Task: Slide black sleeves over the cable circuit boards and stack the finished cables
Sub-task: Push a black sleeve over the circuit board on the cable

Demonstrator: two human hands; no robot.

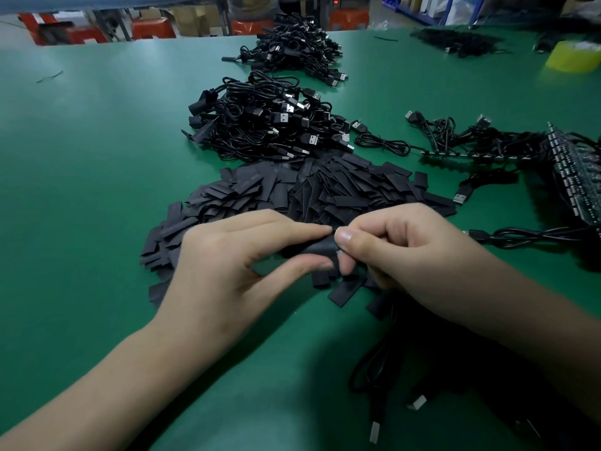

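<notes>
Pinched a single black sleeve (317,250) between thumb and forefinger of the left hand (234,255), other fingers loosely curled, just above the near fringe of the sleeve pile (312,187) at the middle of the desk (97,141). Met it with the right hand (409,252), thumb and curled fingers closed on the sleeve's right end and probably on the cable's circuit board. Could not make out the board itself behind the fingers. Noted a black cable (377,385) running from under the right wrist toward the near edge of the desk, presumably the one in work.

Judged the step as starting the board into the sleeve's mouth. Seemed to want a gentle squeeze on the flat sleeve's two creased edges to round the mouth open, then the board fed in square rather than cornerwise, to avoid snagging. Looked wise to push from the cable side with the right hand and steady the sleeve with the left without crushing it flat. Looked wise also to work clear of the loose pile below, to avoid picking up a second sleeve.

Saw the stack of finished cables (260,125) beyond the pile, toward the far edge, the likely place for this one once covered. Saw unsleeved cables (481,141) and a board panel (575,177) by the right edge.
</notes>
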